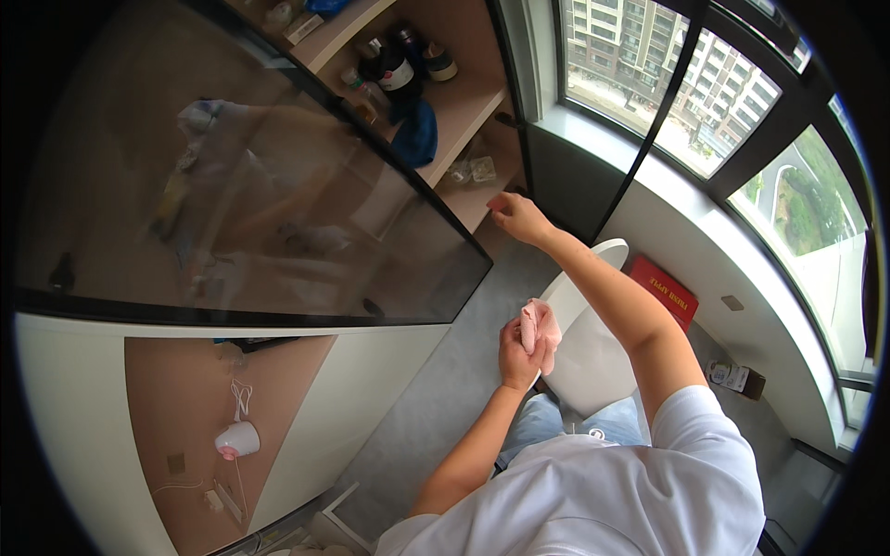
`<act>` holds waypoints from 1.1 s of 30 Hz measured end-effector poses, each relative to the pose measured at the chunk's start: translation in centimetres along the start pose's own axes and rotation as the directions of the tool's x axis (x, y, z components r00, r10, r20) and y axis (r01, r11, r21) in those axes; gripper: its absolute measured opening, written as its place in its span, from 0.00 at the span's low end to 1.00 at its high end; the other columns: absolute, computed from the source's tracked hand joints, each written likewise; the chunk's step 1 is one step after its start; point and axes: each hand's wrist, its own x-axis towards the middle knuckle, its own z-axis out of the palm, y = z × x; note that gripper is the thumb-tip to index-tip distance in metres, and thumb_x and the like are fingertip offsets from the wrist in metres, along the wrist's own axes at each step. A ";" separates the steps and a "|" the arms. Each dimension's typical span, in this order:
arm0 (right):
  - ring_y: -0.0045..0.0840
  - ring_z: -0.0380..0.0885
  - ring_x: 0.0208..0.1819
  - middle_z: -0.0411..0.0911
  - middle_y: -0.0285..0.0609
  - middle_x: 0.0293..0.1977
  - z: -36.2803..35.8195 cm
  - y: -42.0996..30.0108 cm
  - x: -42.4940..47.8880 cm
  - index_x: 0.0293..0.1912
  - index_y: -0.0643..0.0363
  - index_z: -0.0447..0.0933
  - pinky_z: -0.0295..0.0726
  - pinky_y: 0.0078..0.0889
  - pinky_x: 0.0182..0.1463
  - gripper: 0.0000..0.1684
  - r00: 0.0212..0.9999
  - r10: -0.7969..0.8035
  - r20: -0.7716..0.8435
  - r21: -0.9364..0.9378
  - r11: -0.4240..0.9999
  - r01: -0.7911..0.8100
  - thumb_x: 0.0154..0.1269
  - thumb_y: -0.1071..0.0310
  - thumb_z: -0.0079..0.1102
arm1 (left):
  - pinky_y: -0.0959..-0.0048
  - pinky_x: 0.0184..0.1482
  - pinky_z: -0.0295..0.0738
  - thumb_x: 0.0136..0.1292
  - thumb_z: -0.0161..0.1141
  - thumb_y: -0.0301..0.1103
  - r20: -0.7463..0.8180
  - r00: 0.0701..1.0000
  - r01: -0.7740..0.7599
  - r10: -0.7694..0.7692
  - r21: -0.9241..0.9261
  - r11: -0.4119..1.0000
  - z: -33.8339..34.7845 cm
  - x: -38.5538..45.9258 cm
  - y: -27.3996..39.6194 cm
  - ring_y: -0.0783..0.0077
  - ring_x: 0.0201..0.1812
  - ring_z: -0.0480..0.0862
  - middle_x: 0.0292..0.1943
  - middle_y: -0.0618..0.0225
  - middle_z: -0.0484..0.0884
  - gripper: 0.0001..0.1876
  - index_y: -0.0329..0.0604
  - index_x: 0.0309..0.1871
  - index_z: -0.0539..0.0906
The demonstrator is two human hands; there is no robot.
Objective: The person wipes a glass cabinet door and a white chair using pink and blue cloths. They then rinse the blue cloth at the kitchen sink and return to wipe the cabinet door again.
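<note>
A folded pink cloth [540,330] is gripped in my left hand [518,361], in front of my body and beside a white chair [591,354]. My right hand [520,219] reaches forward, its fingers loosely curled, near the edge of the cabinet's lower shelf. Nothing shows in it, but the inner side of the fingers is hidden. To its left stands a dark glass cabinet door [264,208]. Behind that door's edge, a blue cloth [417,135] hangs over the front of a shelf [476,115].
Bottles [393,73] stand on the shelf, with clear plastic items [480,169] below. A red box [664,288] and a small carton [735,379] lie by the window wall. Left, an open niche holds a white and pink appliance [238,439] with a cord. Windows [626,55] curve along the right.
</note>
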 end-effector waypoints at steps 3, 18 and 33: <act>0.43 0.75 0.48 0.77 0.53 0.42 2.6 -0.1 4.0 0.45 0.59 0.77 0.73 0.38 0.53 0.16 1.000 -0.007 0.021 -0.086 0.996 0.009 0.57 0.64 0.53 | 0.65 0.49 0.73 0.52 0.62 0.35 -0.001 0.996 0.092 -0.093 -0.120 0.988 -0.4 0.5 -0.5 0.54 0.47 0.78 0.48 0.55 0.74 0.25 0.35 0.53 0.70; 0.39 0.73 0.52 0.71 0.46 0.54 8.6 0.9 21.2 0.44 0.53 0.80 0.73 0.37 0.55 0.15 0.992 -0.120 0.044 -0.480 0.868 0.127 0.58 0.72 0.49 | 0.67 0.50 0.74 0.51 0.61 0.34 0.049 0.993 0.108 -0.104 -0.096 0.989 -1.0 0.8 0.1 0.57 0.46 0.80 0.45 0.56 0.80 0.24 0.36 0.52 0.73; 0.37 0.81 0.34 0.80 0.52 0.31 -1.1 -5.4 13.0 0.42 0.61 0.79 0.77 0.35 0.41 0.20 0.958 -0.060 -0.282 -0.212 0.977 -0.001 0.60 0.54 0.57 | 0.62 0.42 0.75 0.49 0.61 0.42 -0.038 0.997 0.063 -0.062 0.015 0.998 0.3 0.3 -1.8 0.49 0.39 0.78 0.38 0.54 0.78 0.22 0.37 0.45 0.75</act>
